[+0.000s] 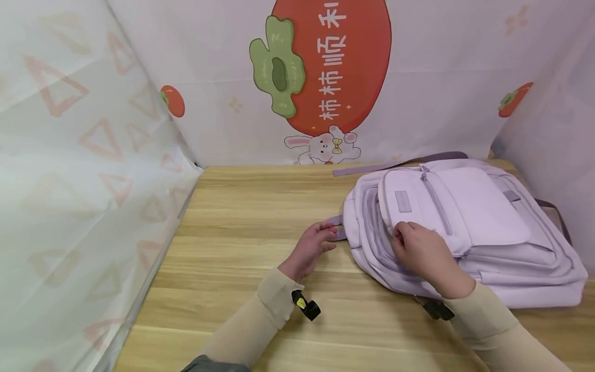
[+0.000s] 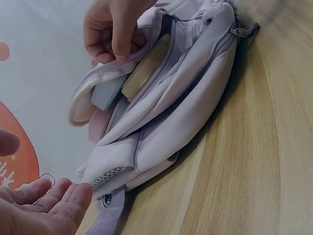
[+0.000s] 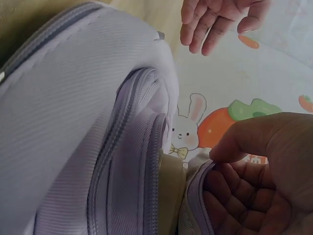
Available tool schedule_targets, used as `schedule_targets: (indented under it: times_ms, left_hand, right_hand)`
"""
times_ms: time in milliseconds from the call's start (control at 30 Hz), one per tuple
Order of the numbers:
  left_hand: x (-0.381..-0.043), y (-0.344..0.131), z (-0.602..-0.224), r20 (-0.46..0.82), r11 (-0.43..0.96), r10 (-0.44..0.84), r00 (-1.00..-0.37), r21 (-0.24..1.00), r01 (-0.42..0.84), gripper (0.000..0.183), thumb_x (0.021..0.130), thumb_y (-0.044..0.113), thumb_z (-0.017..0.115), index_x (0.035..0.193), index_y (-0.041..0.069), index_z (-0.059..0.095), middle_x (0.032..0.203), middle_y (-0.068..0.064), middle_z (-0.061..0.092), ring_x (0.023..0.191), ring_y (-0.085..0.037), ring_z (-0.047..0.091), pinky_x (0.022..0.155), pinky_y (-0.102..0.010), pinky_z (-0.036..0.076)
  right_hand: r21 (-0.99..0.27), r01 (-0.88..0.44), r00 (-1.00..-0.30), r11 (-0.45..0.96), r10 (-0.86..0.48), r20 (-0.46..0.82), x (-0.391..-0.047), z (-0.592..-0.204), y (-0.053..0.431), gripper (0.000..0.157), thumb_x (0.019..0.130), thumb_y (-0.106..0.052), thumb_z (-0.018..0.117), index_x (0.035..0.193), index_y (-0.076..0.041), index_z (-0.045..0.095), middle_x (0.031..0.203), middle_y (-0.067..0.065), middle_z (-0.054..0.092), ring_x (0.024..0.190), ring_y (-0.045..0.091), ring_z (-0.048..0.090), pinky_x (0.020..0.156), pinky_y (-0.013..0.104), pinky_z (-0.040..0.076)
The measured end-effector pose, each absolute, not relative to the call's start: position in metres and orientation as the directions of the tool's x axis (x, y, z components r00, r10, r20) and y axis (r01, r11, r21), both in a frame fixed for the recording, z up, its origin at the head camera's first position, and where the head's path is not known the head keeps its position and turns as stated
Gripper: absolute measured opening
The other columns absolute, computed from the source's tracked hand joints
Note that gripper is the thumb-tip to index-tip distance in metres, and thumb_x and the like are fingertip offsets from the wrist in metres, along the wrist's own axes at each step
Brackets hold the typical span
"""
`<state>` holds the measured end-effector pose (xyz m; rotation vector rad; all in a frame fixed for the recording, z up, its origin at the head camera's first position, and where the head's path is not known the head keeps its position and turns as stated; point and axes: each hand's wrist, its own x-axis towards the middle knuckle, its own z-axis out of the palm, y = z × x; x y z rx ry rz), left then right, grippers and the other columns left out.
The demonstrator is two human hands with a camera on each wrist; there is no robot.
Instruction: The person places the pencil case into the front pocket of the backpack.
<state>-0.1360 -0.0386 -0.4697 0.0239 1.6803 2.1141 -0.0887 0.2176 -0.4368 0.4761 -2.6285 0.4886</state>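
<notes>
A lavender backpack lies on its back across the right side of the table, its front pocket unzipped. My right hand pinches the edge of the pocket's front panel between thumb and fingers and holds it away from the bag. Inside the gap, the left wrist view shows a tan item, a grey-blue one and a pink one; their lower parts are hidden in the pocket. Beside the bag's left end, my left hand has relaxed, spread fingers close to a purple webbing loop.
The wooden table extends to the left of the bag. A purple strap lies along the bag's far side, and a darker strap sticks out at its right end. Printed cloth hangs behind and at both sides.
</notes>
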Motion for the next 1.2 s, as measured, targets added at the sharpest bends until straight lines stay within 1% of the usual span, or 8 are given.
schedule_targets:
  times_ms: [233,433,667,767,867,1000,1133,1200]
  left_hand:
    - [-0.132,-0.041,-0.471,-0.259,-0.169,0.332,-0.907,0.930,-0.327,0.040,0.104,0.003,0.050,0.139,-0.016,0.042,0.133,-0.025,0.052,0.124,-0.040,0.051,0.097,-0.038,0.051]
    - [-0.127,-0.047,-0.469,-0.268,-0.161,0.344,-0.900,0.928,-0.338,0.044,0.105,0.004,0.050,0.144,-0.015,0.039,0.142,-0.032,0.046,0.133,-0.046,0.044,0.103,-0.042,0.049]
    - [-0.130,-0.053,-0.467,-0.272,-0.156,0.344,-0.899,0.927,-0.340,0.046,0.106,0.004,0.048,0.146,-0.015,0.036,0.146,-0.033,0.041,0.136,-0.045,0.042,0.108,-0.046,0.045]
    - [-0.133,-0.052,-0.467,-0.262,-0.158,0.340,-0.903,0.931,-0.330,0.047,0.106,0.005,0.049,0.147,-0.015,0.035,0.146,-0.033,0.041,0.136,-0.045,0.042,0.108,-0.047,0.044]
    - [-0.136,-0.056,-0.468,-0.251,-0.130,0.330,-0.910,0.943,-0.308,0.048,0.105,0.004,0.050,0.147,-0.015,0.035,0.145,-0.033,0.042,0.136,-0.046,0.042,0.109,-0.048,0.044]
    - [-0.138,-0.076,-0.466,-0.189,0.106,0.317,-0.929,0.981,-0.164,0.051,0.104,0.008,0.053,0.149,-0.011,0.037,0.146,-0.030,0.045,0.136,-0.043,0.044,0.110,-0.052,0.042]
    - [-0.137,-0.104,-0.455,-0.077,0.448,0.383,-0.921,0.887,0.113,0.056,0.102,0.016,0.061,0.151,-0.005,0.041,0.152,-0.023,0.044,0.139,-0.040,0.043,0.110,-0.054,0.041]
    - [-0.135,-0.115,-0.449,-0.022,0.543,0.467,-0.884,0.796,0.268,0.058,0.100,0.018,0.065,0.149,-0.004,0.044,0.155,-0.021,0.041,0.142,-0.040,0.040,0.112,-0.054,0.039]
  right_hand:
    - [-0.211,-0.440,-0.857,0.873,-0.338,0.388,-0.086,-0.436,0.215,0.018,0.084,0.002,0.068,0.081,-0.006,0.052,0.069,0.003,0.044,0.058,0.026,0.048,0.049,0.045,0.044]
    - [-0.080,-0.523,-0.760,0.848,-0.422,0.495,-0.093,-0.447,0.229,0.022,0.083,0.002,0.073,0.086,0.001,0.051,0.070,0.009,0.043,0.056,0.030,0.047,0.045,0.045,0.044]
    - [-0.057,-0.531,-0.729,0.846,-0.422,0.539,-0.117,-0.453,0.256,0.021,0.080,0.005,0.071,0.085,0.002,0.050,0.069,0.011,0.043,0.056,0.032,0.045,0.047,0.048,0.044]
    - [-0.098,-0.516,-0.763,0.851,-0.405,0.504,-0.126,-0.451,0.263,0.020,0.082,0.006,0.069,0.084,0.001,0.050,0.070,0.011,0.045,0.058,0.033,0.047,0.050,0.050,0.044]
    - [-0.250,-0.447,-0.873,0.859,-0.358,0.331,-0.129,-0.442,0.270,0.020,0.088,0.000,0.068,0.082,-0.004,0.049,0.071,0.006,0.045,0.061,0.027,0.048,0.055,0.045,0.044]
    - [-0.410,-0.325,-0.943,0.852,-0.262,0.203,-0.122,-0.427,0.273,0.013,0.089,-0.006,0.067,0.085,-0.004,0.054,0.075,0.004,0.050,0.069,0.022,0.048,0.063,0.040,0.041]
    - [-0.431,-0.392,-0.907,0.813,-0.263,0.330,-0.110,-0.419,0.253,0.018,0.087,-0.003,0.068,0.101,0.006,0.062,0.089,0.016,0.061,0.079,0.032,0.059,0.071,0.051,0.051]
    - [-0.423,-0.454,-0.881,0.784,-0.326,0.343,-0.105,-0.419,0.236,0.026,0.090,-0.005,0.070,0.111,0.007,0.063,0.099,0.019,0.065,0.089,0.036,0.063,0.078,0.056,0.053]
